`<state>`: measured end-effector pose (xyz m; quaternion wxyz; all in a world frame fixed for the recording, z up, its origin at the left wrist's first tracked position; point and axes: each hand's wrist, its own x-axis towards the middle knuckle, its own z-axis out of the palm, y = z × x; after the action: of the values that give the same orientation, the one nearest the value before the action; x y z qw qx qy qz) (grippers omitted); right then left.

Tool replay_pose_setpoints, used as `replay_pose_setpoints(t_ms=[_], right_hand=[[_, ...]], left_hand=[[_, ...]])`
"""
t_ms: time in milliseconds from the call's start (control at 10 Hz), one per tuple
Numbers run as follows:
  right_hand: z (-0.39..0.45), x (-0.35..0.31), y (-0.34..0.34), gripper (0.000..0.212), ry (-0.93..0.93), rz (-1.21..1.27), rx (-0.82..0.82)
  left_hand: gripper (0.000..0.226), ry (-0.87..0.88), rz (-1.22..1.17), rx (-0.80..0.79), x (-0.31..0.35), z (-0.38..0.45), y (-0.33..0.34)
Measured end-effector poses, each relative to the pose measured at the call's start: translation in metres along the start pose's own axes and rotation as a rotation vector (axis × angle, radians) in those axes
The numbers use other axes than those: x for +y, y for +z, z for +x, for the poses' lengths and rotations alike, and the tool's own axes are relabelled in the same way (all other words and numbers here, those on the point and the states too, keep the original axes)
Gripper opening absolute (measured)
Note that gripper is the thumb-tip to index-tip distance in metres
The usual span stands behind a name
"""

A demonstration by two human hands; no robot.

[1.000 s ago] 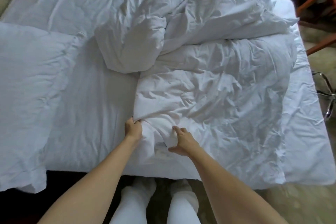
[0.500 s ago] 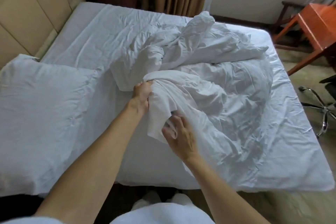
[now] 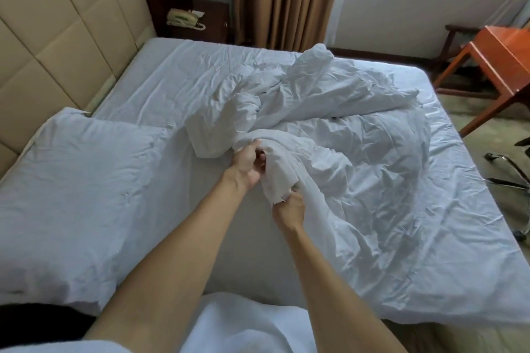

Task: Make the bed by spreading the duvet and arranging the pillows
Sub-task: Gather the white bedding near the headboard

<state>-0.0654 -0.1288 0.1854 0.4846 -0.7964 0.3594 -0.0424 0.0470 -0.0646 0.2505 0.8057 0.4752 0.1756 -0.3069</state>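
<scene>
Duvet (image 3: 329, 135) lies crumpled across bed (image 3: 160, 71), right of centre. One bunched edge is gripped by left hand (image 3: 246, 164), fingers closed; just below, right hand (image 3: 288, 210) is closed on the same edge. Pillow (image 3: 74, 192) lies left, by headboard (image 3: 57, 31).

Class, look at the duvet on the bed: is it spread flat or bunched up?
Bunched up. The duvet lies in a crumpled heap, and the left hand and right hand grip one gathered edge.
</scene>
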Motion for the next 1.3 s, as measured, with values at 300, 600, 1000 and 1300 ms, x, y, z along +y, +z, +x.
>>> replay_pose_setpoints(t_ms=[300, 600, 1000, 1300], right_hand=[[-0.012, -0.049, -0.052, 0.022, 0.185, 0.685, -0.119], [-0.007, -0.080, -0.093, 0.026, 0.032, 0.848, -0.211], [0.007, 0.019, -0.109, 0.087, -0.209, -0.464, 0.276], [0.036, -0.013, -0.178, 0.022, 0.072, -0.089, 0.362]], left_hand=[[0.062, -0.017, 0.772, -0.146, -0.075, -0.045, -0.040], [0.018, 0.293, 0.761, 0.309, -0.114, -0.037, 0.019], [0.047, 0.448, 0.278, 0.366, -0.065, -0.026, 0.038], [0.037, 0.202, 0.097, 0.420, -0.063, -0.011, 0.017]])
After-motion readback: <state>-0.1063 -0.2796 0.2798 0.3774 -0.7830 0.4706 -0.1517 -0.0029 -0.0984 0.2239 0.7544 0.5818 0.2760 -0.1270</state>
